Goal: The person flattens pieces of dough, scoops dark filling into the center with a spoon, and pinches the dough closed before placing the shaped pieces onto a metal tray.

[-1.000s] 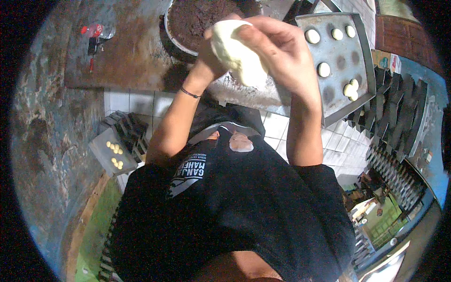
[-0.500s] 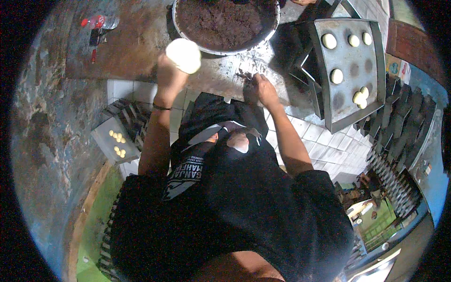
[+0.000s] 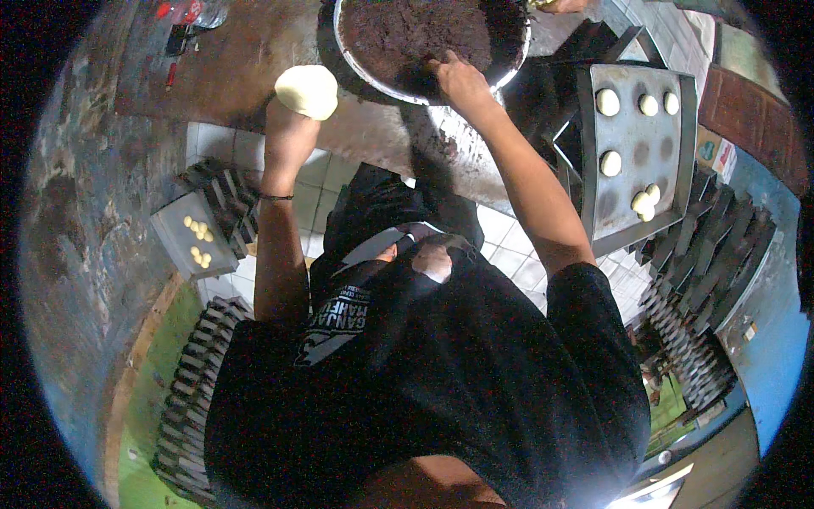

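My left hand (image 3: 291, 140) holds up a pale, flattened round of dough (image 3: 306, 92) over the near part of the table, left of a big round basin (image 3: 514, 72). Dark brown, crumbly filling (image 3: 411, 38) fills that basin. Over its near rim reaches my right hand (image 3: 464, 85), its bent fingers dipped into the filling; the fingertips are partly hidden there. To the right, a grey metal tray (image 3: 626, 127) bears several round dough pieces (image 3: 608, 103) set apart and a small cluster of dough balls (image 3: 646, 204) near its close end.
Low at the left, another tray (image 3: 174, 233) carries several small dough balls (image 3: 199, 227). A bottle (image 3: 180, 12) and a dark phone-like object (image 3: 177, 39) lie at the table's far left. Stacked dark metal tins (image 3: 712, 229) stand at the right. Part of another person's hand (image 3: 560, 5) shows beyond the basin.
My right hand has moved from the tabletop up into the basin's filling. My left hand, with the dough round, has shifted slightly left. The whole view has tilted a little.
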Demonstrator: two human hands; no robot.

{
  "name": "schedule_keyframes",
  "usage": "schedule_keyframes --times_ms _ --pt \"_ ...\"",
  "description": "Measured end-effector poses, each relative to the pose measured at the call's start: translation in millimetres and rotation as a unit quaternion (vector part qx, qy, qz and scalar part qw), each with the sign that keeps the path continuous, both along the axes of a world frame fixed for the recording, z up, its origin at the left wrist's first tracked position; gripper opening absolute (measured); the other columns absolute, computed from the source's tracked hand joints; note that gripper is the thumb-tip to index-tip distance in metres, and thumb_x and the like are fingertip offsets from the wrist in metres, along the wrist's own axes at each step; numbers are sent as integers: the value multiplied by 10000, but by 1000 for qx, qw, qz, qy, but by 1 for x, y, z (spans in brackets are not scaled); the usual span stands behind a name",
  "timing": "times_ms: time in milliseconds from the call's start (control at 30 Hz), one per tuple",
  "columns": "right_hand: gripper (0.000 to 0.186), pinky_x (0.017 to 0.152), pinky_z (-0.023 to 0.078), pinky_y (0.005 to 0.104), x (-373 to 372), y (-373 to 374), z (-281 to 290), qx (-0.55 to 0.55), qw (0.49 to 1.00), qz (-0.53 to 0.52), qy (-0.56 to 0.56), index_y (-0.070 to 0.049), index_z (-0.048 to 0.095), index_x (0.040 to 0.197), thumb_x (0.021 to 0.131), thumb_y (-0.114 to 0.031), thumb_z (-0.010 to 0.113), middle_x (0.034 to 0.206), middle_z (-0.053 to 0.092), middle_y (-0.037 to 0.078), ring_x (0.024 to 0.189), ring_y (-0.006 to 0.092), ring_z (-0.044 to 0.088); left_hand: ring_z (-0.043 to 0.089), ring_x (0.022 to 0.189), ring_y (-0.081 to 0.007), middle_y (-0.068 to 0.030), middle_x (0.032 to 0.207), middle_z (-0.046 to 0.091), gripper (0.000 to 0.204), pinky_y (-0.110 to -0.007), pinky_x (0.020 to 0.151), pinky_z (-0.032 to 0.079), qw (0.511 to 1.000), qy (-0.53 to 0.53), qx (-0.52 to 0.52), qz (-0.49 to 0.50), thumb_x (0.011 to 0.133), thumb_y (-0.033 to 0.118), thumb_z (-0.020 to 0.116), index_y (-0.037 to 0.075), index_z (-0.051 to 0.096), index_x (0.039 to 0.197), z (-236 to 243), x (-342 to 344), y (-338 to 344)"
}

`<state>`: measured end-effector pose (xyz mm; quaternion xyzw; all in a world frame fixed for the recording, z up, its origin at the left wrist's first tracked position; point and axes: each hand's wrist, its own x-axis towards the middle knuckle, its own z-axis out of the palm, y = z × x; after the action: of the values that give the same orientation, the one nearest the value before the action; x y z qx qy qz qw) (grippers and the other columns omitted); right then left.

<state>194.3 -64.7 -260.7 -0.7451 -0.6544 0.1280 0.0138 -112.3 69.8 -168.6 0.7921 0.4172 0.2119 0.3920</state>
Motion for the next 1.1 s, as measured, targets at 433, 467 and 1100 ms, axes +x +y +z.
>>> schedule_keyframes --times_ms 433,467,1100 --pt "289 922 556 452 67 19 -17 -186 931 213 233 1 714 1114 956 -186 561 1044 720 212 1031 382 684 767 944 -325 -203 993 770 237 -399 789 594 998 -13 -69 4 822 131 778 11 765 1025 6 25 2" --pt "285 946 541 408 60 15 -2 -180 909 142 349 -8 714 1148 971 -185 579 1052 726 160 1039 321 680 768 946 -327 -206 996 770 252 -398 795 593 996 -18 -90 8 813 137 787 8 766 1028 5 27 2" --pt "625 877 538 450 -89 -53 194 225 942 -99 226 -144 641 1363 780 82 653 1149 604 165 1030 360 620 759 891 -299 -154 971 775 368 -395 800 586 992 -62 15 -113 747 217 866 33 744 1041 50 89 -14"
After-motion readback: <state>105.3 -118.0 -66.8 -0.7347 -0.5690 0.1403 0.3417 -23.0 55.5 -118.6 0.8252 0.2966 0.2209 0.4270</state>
